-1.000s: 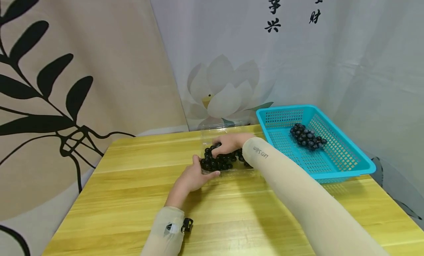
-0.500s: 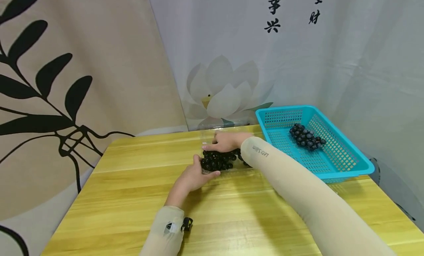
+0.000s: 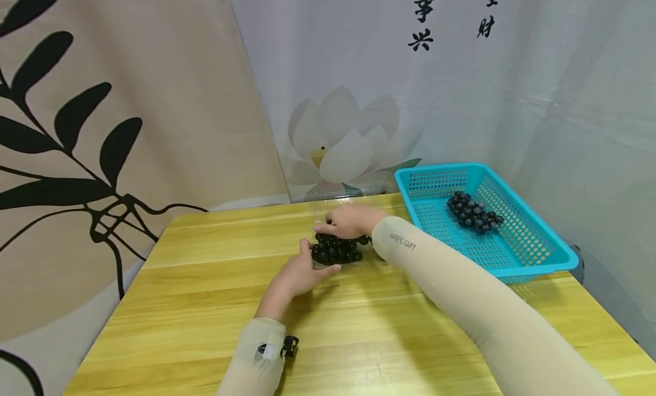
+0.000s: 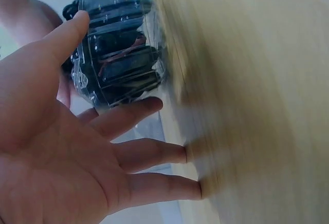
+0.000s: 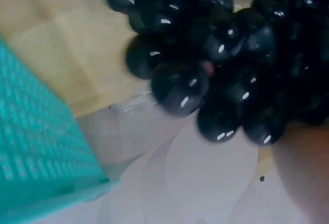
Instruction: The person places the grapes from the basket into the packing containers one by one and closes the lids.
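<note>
Dark grapes [image 3: 335, 250] fill a clear plastic box [image 4: 121, 88] near the table's back edge. From above, my right hand [image 3: 351, 220] grips a bunch of these grapes, its fingers partly hidden behind it; in the right wrist view the bunch [image 5: 182, 88] hangs close to the camera. My left hand [image 3: 297, 275] steadies the box's left end. Its thumb touches one side and its forefinger lies along the end, while the other fingers [image 4: 159, 185] reach out straight with tips at the table.
A blue perforated basket [image 3: 538, 269] stands at the back right, with another dark grape bunch [image 3: 474, 212] lying in it. The box's clear lid [image 3: 338, 201] stands raised behind. A printed curtain [image 3: 359, 60] hangs behind the wooden table [image 3: 205, 293].
My right hand has shifted its hold on the grapes, with the thumb now stretched to the left. Grapes at the box's right end have moved left. My left hand has stayed in place.
</note>
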The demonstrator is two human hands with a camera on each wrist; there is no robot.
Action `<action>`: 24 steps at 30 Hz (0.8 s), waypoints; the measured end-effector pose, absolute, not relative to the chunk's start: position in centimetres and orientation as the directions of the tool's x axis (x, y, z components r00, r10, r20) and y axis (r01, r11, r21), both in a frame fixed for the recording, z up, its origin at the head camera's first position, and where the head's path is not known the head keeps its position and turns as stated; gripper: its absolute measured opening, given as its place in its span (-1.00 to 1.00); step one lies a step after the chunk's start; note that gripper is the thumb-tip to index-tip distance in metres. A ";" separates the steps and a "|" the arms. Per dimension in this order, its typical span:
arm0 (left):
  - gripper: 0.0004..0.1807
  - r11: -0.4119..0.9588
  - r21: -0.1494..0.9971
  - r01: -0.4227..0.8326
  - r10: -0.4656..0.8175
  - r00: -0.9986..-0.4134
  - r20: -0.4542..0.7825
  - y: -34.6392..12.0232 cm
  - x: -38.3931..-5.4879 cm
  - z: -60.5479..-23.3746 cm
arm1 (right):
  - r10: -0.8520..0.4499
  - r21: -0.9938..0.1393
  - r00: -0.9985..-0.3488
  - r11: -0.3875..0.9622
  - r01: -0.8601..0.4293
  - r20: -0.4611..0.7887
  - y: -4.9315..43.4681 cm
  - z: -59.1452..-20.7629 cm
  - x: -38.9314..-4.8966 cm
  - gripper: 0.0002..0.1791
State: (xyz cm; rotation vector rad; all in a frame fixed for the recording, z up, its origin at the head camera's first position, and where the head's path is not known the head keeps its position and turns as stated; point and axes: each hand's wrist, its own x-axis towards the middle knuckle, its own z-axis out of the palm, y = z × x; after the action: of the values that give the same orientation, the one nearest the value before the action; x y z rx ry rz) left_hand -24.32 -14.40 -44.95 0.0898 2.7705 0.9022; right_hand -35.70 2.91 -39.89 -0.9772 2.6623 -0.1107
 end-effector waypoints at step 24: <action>0.03 0.758 0.652 0.001 0.160 -0.970 -0.184 -15.2 -24.5 -44.8 | -0.595 0.004 -0.739 0.778 -0.629 -0.316 2.0 -39.5 -33.9 0.35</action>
State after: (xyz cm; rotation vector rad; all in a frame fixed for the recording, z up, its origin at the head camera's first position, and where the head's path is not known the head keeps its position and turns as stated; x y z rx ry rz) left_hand -24.48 -15.23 -44.85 0.1274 2.7265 1.0108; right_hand -33.90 1.99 -39.45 -0.9443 2.6733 0.1587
